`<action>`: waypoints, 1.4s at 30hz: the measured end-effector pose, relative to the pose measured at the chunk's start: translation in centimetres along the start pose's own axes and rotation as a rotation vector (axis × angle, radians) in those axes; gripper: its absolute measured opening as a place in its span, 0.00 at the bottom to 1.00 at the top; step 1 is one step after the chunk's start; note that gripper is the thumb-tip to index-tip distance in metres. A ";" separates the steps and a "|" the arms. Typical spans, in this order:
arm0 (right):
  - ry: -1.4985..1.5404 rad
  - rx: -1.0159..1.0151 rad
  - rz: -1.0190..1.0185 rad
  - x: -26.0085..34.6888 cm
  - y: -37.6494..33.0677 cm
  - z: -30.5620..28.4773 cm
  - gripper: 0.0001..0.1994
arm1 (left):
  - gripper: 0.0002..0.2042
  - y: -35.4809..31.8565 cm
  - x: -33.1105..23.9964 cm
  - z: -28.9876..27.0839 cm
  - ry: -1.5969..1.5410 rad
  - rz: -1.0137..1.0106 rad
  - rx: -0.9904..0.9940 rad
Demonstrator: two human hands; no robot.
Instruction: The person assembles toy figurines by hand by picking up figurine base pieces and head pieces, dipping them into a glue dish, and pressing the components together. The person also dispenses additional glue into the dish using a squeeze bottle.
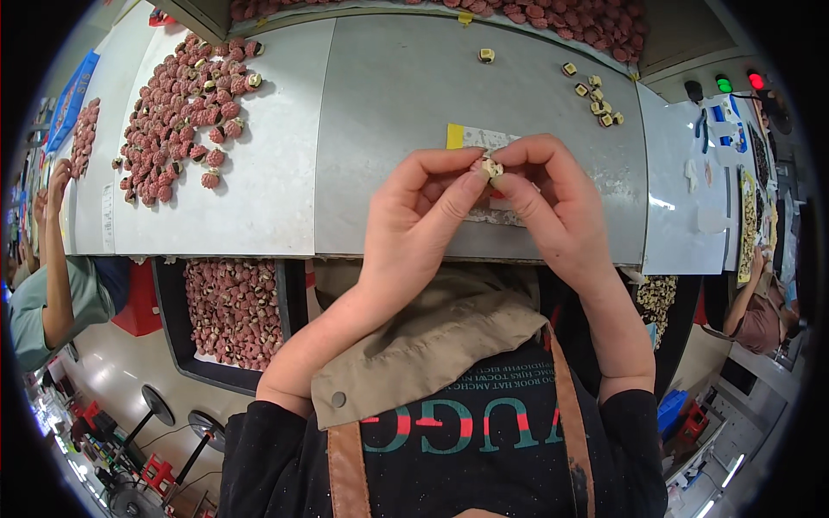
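Above the grey metal worktop, a small cream-coloured piece [491, 168] is pinched between the fingertips of both hands. My left hand [420, 211] grips it from the left with thumb and index finger, and my right hand [553, 207] grips it from the right. The fingertips cover much of the piece, so its full shape is hidden. Beneath my hands lies a flat pale sheet [484, 138] with a yellow edge, partly covered. Several small cream-and-dark pieces [596, 95] are scattered at the far right of the worktop, and one similar piece [486, 55] lies apart from them.
To the left spreads a heap of dusty-red ridged pieces [177, 121]. A dark bin [173, 332] of similar red pieces stands below the worktop edge. More fill a tray [553, 26] at the back. Other people's arms [59, 250] show at both sides.
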State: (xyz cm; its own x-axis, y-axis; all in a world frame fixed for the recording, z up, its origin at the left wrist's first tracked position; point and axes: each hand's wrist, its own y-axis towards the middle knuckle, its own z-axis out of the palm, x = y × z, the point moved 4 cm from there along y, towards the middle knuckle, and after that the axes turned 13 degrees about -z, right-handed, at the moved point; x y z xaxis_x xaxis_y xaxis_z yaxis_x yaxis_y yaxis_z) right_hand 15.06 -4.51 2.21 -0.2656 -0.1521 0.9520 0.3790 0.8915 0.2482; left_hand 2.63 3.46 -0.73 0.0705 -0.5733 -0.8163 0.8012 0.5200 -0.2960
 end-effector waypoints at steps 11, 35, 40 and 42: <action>-0.384 0.164 -0.326 1.8 -0.3 -1.2 0.13 | 0.17 0.2 -1.0 -0.2 0.136 -0.179 0.062; -0.647 0.174 -0.576 2.2 0.2 -0.3 0.16 | 0.22 -0.4 -0.3 1.0 0.255 -0.038 0.014; -0.460 0.113 -0.370 2.5 -0.3 -0.8 0.17 | 0.19 -0.1 -0.5 -0.1 0.002 -0.214 0.056; -0.362 0.073 -0.296 2.0 -0.6 -1.0 0.14 | 0.20 0.1 -0.4 0.3 0.039 -0.198 0.062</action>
State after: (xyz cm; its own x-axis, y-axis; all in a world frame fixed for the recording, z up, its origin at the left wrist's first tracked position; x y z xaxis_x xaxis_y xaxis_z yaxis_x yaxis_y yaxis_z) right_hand 15.20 -5.75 4.13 -0.6496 -0.2573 0.7154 0.1804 0.8619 0.4738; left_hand 2.82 3.52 -0.31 -0.1140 -0.6348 -0.7642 0.8323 0.3591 -0.4224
